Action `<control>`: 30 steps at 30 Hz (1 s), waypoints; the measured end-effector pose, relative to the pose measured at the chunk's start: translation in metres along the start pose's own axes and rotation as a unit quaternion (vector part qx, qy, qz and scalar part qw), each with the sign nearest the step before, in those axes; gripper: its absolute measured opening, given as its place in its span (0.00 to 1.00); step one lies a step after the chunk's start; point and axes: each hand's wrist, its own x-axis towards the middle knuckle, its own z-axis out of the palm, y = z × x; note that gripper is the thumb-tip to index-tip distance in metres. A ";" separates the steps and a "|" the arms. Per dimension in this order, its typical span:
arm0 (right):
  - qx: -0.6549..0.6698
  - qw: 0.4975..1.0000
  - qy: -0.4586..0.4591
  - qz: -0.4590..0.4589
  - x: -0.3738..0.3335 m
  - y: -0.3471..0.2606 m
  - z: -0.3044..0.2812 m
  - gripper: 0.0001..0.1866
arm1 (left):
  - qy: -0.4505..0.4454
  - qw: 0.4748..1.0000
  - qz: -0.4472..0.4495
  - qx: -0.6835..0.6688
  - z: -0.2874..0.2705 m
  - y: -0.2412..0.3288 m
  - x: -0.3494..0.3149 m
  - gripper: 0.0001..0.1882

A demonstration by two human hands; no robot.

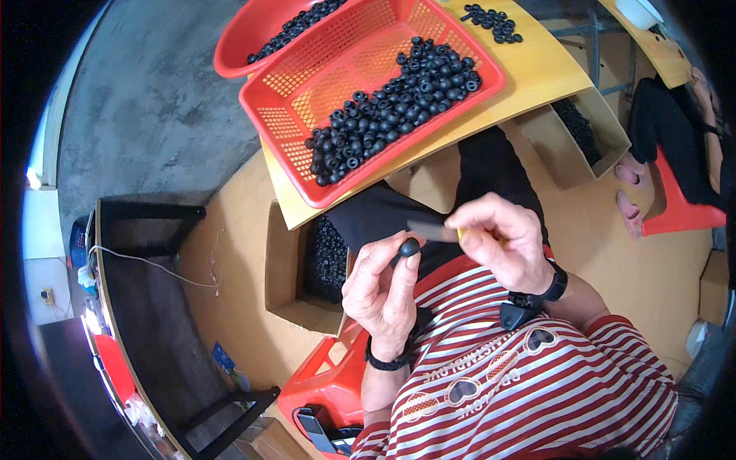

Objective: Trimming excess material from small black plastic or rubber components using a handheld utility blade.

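My left hand (383,295) pinches a small round black part (409,247) between thumb and fingertips, above my lap. My right hand (507,244) grips a small knife (433,231) with a thin flat blade and a bit of yellow at its handle. The blade points left, just above the black part; whether they touch I cannot tell. Beyond my hands, a red mesh basket (299,86) sits on the yellow table (537,65), with many similar black parts (399,111) heaped along its near side, some showing a hole.
A red basin (230,50) with black parts stands behind the basket. More loose pieces (494,23) lie on the table. Cardboard boxes of black pieces stand on the floor, left (280,295) and right (548,146). A red stool (326,383) is beside me. Another person (667,130) sits at right.
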 end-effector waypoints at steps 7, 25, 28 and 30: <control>-0.093 0.988 -0.031 -0.120 0.004 -0.003 0.003 0.09 | 0.018 0.999 0.012 0.031 -0.010 0.000 -0.002 0.13; -0.097 0.987 -0.032 -0.124 0.007 0.001 0.003 0.08 | 0.004 0.995 0.047 0.086 -0.014 0.000 -0.002 0.13; -0.103 0.986 -0.048 -0.126 0.008 -0.002 0.002 0.06 | 0.005 0.993 0.059 0.103 -0.015 0.000 -0.001 0.12; -0.106 0.985 -0.046 -0.124 0.008 -0.002 0.002 0.06 | 0.007 0.992 0.066 0.111 -0.015 0.001 -0.001 0.12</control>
